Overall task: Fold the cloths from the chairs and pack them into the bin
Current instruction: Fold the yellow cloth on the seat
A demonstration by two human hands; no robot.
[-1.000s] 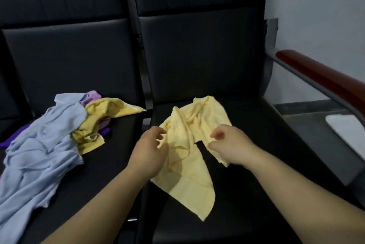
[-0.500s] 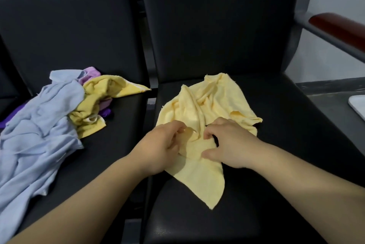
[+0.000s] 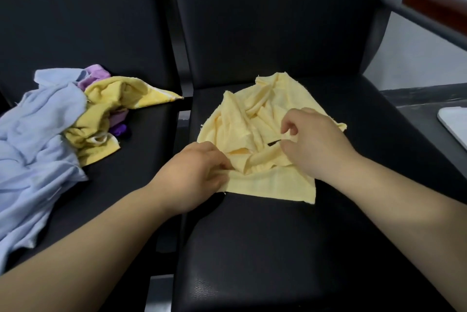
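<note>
Pinching the near-left edge of a crumpled pale yellow cloth (image 3: 252, 124), the left hand (image 3: 199, 172) lay knuckles-up at the side of the seat, fingers curled onto the fabric. Right hand (image 3: 313, 142): thumb and forefinger were closed on a raised fold near the cloth's right side, the other fingers curled above it.

The cloth rested on the black leatherette seat of the right-hand chair (image 3: 278, 248). It was bunched in ridges toward the backrest, with one flat strip along its near edge. Not yet folded.

On the neighbouring black chair seat (image 3: 141, 134), to the left, sat a loose heap: a large light blue cloth (image 3: 38, 134) spilling toward the front edge, a deeper yellow cloth (image 3: 108, 99) touching it, and a lilac cloth (image 3: 94, 74) partly hidden between them. A small dark purple piece showed beside the yellow one; its identity could not be told.

A reddish-brown armrest on a grey bar (image 3: 434, 6) crossed the upper right. A flat white object (image 3: 454, 122) was cut off by the right edge.
</note>
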